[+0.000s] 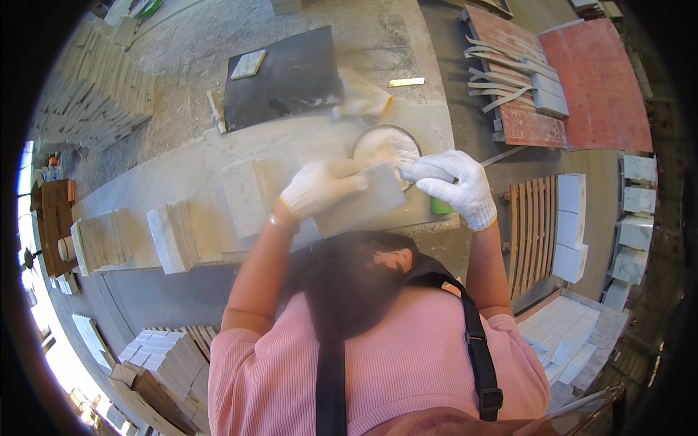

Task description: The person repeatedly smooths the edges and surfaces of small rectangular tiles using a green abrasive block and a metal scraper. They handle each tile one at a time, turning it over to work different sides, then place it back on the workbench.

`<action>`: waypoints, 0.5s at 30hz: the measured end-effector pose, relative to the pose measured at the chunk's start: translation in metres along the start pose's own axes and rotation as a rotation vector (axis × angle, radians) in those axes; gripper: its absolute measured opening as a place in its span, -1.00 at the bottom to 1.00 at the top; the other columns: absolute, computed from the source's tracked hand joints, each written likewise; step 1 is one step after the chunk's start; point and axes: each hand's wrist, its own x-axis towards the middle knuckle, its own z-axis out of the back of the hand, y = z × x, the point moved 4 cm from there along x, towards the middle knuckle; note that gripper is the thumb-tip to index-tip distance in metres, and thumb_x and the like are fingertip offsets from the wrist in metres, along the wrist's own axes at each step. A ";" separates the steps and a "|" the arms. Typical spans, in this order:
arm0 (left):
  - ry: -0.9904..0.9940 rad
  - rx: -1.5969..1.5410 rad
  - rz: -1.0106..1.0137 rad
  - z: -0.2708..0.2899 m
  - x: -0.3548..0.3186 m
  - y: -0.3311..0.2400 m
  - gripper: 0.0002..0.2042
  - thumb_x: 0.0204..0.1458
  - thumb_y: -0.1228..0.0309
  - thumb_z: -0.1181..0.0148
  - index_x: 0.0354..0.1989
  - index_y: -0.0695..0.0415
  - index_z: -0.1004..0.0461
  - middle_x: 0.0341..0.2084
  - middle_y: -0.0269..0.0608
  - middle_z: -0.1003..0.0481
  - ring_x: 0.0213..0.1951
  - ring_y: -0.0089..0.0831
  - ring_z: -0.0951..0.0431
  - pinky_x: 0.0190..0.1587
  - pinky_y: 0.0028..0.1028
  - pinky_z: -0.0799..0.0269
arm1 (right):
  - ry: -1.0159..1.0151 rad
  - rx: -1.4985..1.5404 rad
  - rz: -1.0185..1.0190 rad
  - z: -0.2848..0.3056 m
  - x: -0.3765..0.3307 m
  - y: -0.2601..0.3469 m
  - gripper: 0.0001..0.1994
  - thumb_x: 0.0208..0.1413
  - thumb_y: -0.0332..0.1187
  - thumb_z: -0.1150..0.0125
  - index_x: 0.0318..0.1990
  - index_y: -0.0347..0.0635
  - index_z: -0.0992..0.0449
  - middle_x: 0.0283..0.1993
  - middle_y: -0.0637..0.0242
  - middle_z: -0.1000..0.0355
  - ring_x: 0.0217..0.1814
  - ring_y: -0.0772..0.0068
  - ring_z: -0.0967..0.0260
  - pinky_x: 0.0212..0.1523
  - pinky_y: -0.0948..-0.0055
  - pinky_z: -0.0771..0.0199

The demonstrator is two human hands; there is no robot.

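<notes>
you stand over a pale worktop (174,174), with both hands in white knitted gloves; your left hand (321,186) is closed on the far left part of a flat, pale grey-white tile (363,203), which lies in front of your body, near the worktop's near edge; your right hand (459,190) is curled around a smooth, rounded white object (429,173), whose kind you cannot tell from here; its left end is right beside the tile's far right corner, and whether the two touch is unclear.

just beyond the tile is a round, dark-rimmed bowl (373,139) holding a whitish material; a bright green thing (440,206) shows partly below your right hand; to the left of your left hand stand pale tiles in a stack (246,190), with two more groups of tiles (173,234) farther left along the near edge.

on the far side lies a black sheet (291,76) with a small white tile (249,64) on its far left part; a whitish cloth (361,94) lies at its right edge, and a short gold-coloured strip (406,82) lies farther right.
</notes>
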 end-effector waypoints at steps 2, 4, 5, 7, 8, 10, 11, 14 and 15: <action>0.006 0.003 0.003 0.000 0.000 0.001 -0.55 0.12 0.04 -0.29 0.00 0.15 -0.65 -0.26 -0.08 -0.66 -0.26 -0.31 -0.63 -0.10 -0.32 -0.54 | 0.011 0.008 -0.020 0.000 0.000 0.000 -0.69 -0.07 -0.35 -0.50 -0.11 -0.10 -0.74 -0.17 0.23 -0.65 -0.18 0.29 -0.56 -0.09 0.35 -0.53; 0.007 -0.001 0.008 0.000 0.000 0.001 -0.55 0.12 0.04 -0.29 -0.01 0.15 -0.65 -0.25 -0.07 -0.66 -0.25 -0.30 -0.63 -0.09 -0.32 -0.53 | 0.040 0.036 -0.070 -0.001 0.000 -0.001 -0.66 -0.15 -0.40 -0.52 -0.14 -0.26 -0.72 -0.14 0.19 -0.66 -0.11 0.28 -0.57 0.00 0.33 -0.52; 0.004 -0.011 0.007 0.000 0.000 0.000 -0.55 0.12 0.04 -0.29 -0.01 0.15 -0.65 -0.25 -0.07 -0.66 -0.24 -0.30 -0.63 -0.08 -0.32 -0.53 | 0.039 0.022 -0.061 0.000 0.000 0.000 -0.66 -0.15 -0.41 -0.51 -0.14 -0.26 -0.72 -0.14 0.19 -0.66 -0.11 0.28 -0.57 0.00 0.33 -0.52; 0.005 -0.021 0.011 -0.001 0.000 0.000 -0.56 0.12 0.04 -0.29 -0.01 0.15 -0.65 -0.24 -0.06 -0.66 -0.24 -0.29 -0.63 -0.08 -0.32 -0.53 | 0.039 0.014 -0.063 0.000 0.000 0.000 -0.67 -0.15 -0.42 -0.51 -0.14 -0.26 -0.72 -0.14 0.19 -0.66 -0.12 0.29 -0.56 -0.01 0.33 -0.52; 0.009 -0.022 0.017 -0.001 0.000 0.000 -0.56 0.12 0.04 -0.29 -0.01 0.15 -0.65 -0.24 -0.06 -0.66 -0.23 -0.29 -0.63 -0.07 -0.32 -0.53 | 0.036 0.019 -0.055 0.000 0.000 0.000 -0.67 -0.15 -0.42 -0.50 -0.14 -0.26 -0.72 -0.14 0.20 -0.67 -0.12 0.29 -0.56 -0.01 0.34 -0.52; 0.012 -0.020 0.020 0.000 0.000 -0.001 -0.56 0.13 0.05 -0.28 -0.01 0.15 -0.65 -0.24 -0.06 -0.66 -0.23 -0.28 -0.63 -0.06 -0.32 -0.53 | 0.033 0.039 -0.060 -0.001 0.000 -0.001 -0.68 -0.14 -0.42 -0.49 -0.15 -0.25 -0.72 -0.14 0.21 -0.67 -0.13 0.30 -0.56 -0.01 0.34 -0.51; 0.012 -0.018 0.018 0.000 0.000 -0.001 -0.56 0.13 0.05 -0.28 -0.01 0.15 -0.65 -0.24 -0.06 -0.66 -0.22 -0.28 -0.63 -0.06 -0.32 -0.52 | 0.039 0.039 -0.060 -0.001 0.000 -0.001 -0.68 -0.14 -0.41 -0.49 -0.15 -0.25 -0.73 -0.14 0.21 -0.67 -0.13 0.31 -0.56 -0.01 0.35 -0.50; 0.009 -0.020 0.015 0.000 0.000 -0.001 -0.57 0.13 0.06 -0.28 -0.01 0.15 -0.65 -0.23 -0.06 -0.67 -0.22 -0.28 -0.63 -0.05 -0.32 -0.52 | 0.049 0.034 -0.058 -0.001 0.000 -0.002 -0.70 -0.13 -0.41 -0.48 -0.16 -0.24 -0.73 -0.15 0.22 -0.68 -0.14 0.31 -0.56 -0.02 0.35 -0.49; 0.006 -0.018 0.022 0.000 0.000 -0.001 -0.58 0.13 0.07 -0.28 -0.01 0.15 -0.65 -0.23 -0.06 -0.67 -0.22 -0.28 -0.63 -0.05 -0.32 -0.52 | 0.046 0.029 -0.055 -0.001 0.001 -0.001 -0.70 -0.13 -0.40 -0.48 -0.16 -0.24 -0.73 -0.15 0.23 -0.68 -0.14 0.31 -0.56 -0.02 0.35 -0.48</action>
